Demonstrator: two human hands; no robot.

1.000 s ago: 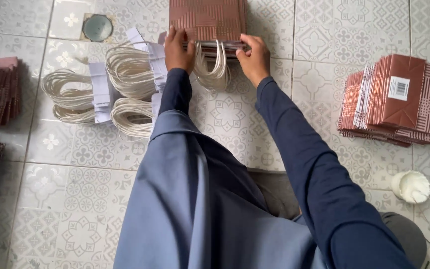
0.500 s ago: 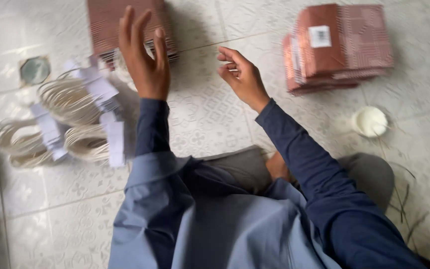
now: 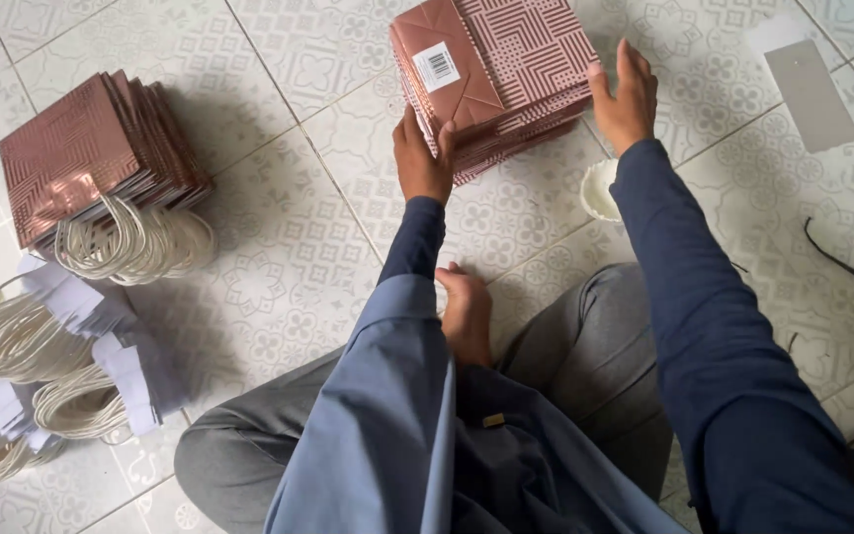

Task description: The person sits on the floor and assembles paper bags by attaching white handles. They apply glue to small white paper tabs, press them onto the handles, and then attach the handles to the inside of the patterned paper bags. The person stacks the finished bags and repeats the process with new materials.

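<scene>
A stack of flat, brown patterned paper bags (image 3: 506,74) lies on the tiled floor ahead of me, a white label on the top one. My left hand (image 3: 422,158) grips the stack's near left edge. My right hand (image 3: 627,94) presses against its right side with the fingers up. A second pile of the same bags (image 3: 91,148), with white cord handles (image 3: 135,242) sticking out, lies at the left, away from both hands.
Bundles of white cord handles with paper strips (image 3: 42,366) lie at the lower left. A small white dish (image 3: 600,190) sits under my right forearm. A grey card (image 3: 811,87) and a black cord (image 3: 847,262) lie at the right. My crossed legs and bare foot (image 3: 467,311) fill the foreground.
My view has swung right. Both hands left the pile with handles and moved to the labelled stack, which they now touch on either side.
</scene>
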